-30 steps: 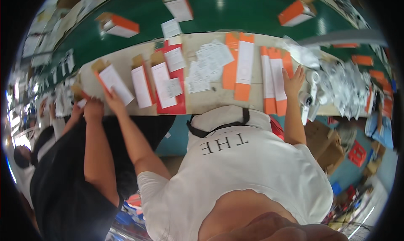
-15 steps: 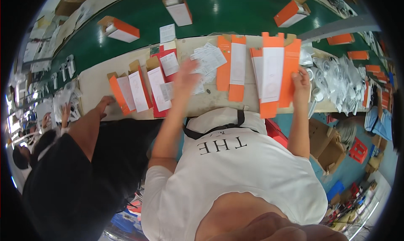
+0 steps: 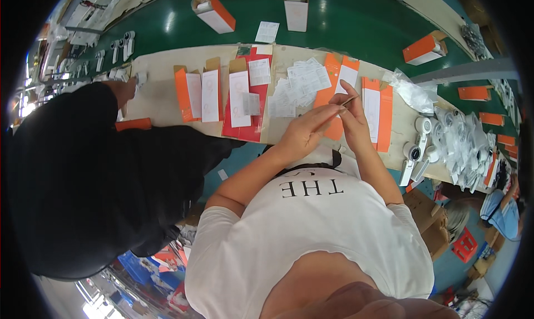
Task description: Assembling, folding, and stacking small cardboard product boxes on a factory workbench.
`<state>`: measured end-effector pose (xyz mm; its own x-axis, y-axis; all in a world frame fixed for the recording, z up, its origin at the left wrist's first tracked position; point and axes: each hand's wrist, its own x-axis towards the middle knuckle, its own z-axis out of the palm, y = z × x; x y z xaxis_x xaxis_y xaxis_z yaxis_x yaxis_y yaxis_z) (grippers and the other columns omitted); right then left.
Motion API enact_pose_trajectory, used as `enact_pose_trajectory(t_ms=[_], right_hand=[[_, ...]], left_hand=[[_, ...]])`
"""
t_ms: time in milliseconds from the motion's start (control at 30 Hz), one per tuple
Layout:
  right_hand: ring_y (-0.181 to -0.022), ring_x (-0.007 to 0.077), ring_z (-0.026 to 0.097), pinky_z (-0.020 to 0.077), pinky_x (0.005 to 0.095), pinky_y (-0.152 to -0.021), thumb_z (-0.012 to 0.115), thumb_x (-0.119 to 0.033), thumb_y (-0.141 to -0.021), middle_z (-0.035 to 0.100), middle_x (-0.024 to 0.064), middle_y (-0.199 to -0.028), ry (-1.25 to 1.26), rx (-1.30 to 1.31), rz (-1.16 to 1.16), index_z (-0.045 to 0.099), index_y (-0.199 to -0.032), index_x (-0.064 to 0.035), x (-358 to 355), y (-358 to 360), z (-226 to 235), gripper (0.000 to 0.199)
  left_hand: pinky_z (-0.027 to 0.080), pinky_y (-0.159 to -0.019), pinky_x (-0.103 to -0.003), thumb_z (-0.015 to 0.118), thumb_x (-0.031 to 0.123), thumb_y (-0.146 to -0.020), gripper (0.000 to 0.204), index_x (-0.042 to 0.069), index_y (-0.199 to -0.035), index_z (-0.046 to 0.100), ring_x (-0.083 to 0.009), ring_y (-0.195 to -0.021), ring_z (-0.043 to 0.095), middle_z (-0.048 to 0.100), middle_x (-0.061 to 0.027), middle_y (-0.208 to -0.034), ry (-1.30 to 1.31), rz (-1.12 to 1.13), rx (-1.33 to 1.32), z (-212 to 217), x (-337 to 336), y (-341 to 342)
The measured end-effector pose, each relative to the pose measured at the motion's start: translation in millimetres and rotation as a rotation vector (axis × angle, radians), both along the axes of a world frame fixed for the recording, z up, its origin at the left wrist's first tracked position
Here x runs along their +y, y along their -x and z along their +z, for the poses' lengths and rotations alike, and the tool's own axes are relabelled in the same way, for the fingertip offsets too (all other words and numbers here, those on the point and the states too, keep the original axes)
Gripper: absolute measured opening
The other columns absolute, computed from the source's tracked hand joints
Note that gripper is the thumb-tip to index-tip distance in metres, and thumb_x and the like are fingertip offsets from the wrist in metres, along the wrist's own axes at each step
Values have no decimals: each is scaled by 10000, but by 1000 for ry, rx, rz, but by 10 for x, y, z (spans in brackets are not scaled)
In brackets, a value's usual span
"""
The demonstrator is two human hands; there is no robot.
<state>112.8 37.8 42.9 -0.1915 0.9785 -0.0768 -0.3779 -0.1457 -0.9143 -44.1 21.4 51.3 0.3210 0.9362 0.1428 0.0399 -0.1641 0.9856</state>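
My left hand (image 3: 305,131) and my right hand (image 3: 356,125) meet above the table's near half. Between their fingertips is a small thin piece with a brown edge (image 3: 349,101), seen nearly edge-on; its kind cannot be made out. The left fingers are pressed together and the right ones pinch. Under and behind the hands lies a flattened orange and white carton (image 3: 346,74), partly covered. Just right of my right hand rests another orange and white carton (image 3: 371,110). Printed leaflets (image 3: 306,81) are heaped left of the flattened carton.
Left of the leaflets, open cartons (image 3: 210,96) stand beside a red sheet (image 3: 257,110). White handheld devices (image 3: 413,152) and clear plastic bags (image 3: 453,135) crowd the right. A co-worker's dark sleeve (image 3: 72,124) and hand (image 3: 125,91) are at left. Cartons (image 3: 296,10) sit on the green surface beyond.
My right hand has let go of the orange and white carton, which now rests on the table. My left hand has come from the leaflets to meet the right. The whole view has shifted leftward.
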Motion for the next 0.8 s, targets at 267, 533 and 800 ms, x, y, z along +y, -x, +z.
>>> enact_pose_trajectory(t_ms=[267, 533, 800], right_hand=[[-1248, 205, 327, 231, 311, -1032, 419, -4, -655, 335, 121, -1357, -14, -65, 218, 205, -1384, -61, -69, 15, 202, 762], [-1303, 213, 217, 245, 315, -1026, 518, -256, -820, 262, 127, -1408, 167, 228, 376, 213, -1391, -72, -7, 122, 95, 673], [-1301, 215, 227, 271, 341, -1017, 454, -267, -868, 288, 105, -1400, 186, 90, 297, 294, -1357, -59, -43, 254, -18, 555]], left_hand=[[286, -988, -339, 413, 643, -803, 905, 33, -1393, 99, -229, -1177, 394, 398, -164, -1254, 188, -57, -155, -154, -59, 211], [413, -862, -342, 527, 40, -780, 549, 40, -1263, 267, -209, -1041, 484, 445, -144, -1124, 354, 371, -305, -108, -65, 201], [427, -821, -358, 708, 167, -703, 255, 50, -804, 505, -296, -961, 512, 491, -180, -1092, -462, 322, 65, -394, -100, 223]])
